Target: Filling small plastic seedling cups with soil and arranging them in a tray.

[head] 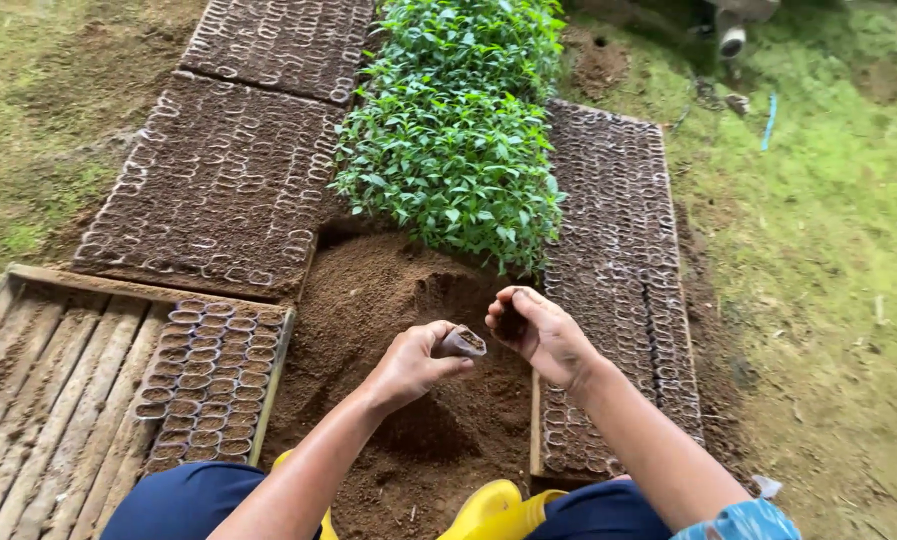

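My left hand (pixel 413 362) holds a small soil-filled plastic seedling bag (pixel 464 342) by its side, its open mouth turned toward my right hand. My right hand (pixel 538 332) is cupped with the fingers curled in, and dark soil shows in the palm, just right of the bag's mouth. Both hands hover over a mound of loose brown soil (pixel 398 290) in front of me.
A wooden slatted tray (pixel 48 400) at the left holds several filled bags (pixel 208 385). Blocks of filled bags (pixel 218 180) lie beyond and at the right (pixel 618 260). Green seedlings (pixel 458 130) stand behind the mound. Yellow boots (pixel 493 510) are below; grass lies on both sides.
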